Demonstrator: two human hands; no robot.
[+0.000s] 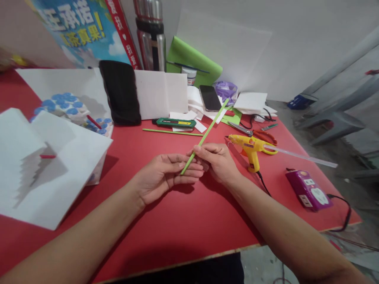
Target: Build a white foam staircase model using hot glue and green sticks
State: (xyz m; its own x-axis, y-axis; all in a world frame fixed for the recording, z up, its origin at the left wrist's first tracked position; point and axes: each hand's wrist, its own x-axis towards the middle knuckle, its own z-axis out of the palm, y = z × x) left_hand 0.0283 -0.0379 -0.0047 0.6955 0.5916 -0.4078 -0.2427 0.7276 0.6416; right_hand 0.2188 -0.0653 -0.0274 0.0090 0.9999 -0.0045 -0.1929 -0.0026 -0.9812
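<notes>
A thin green strip (210,128) slants up and to the right over the red table (177,221). My right hand (217,159) pinches it near its lower part between thumb and fingers. Under the strip's lower end, my left hand (171,171) lies palm up, its thumb touching or close to the strip and its fingers stretched out. Behind the hands, a second thin green strip (173,132) lies flat below a green cutter knife (174,123). To the right of my right hand rests a yellow glue gun (250,148) with a clear glue stick.
White card structure (68,169) on the left; black phone-like object (121,92), steel flask (151,43) and smartphone (210,98) at the back. Scissors (265,138) lie behind the glue gun, a purple power socket (309,189) at the right edge.
</notes>
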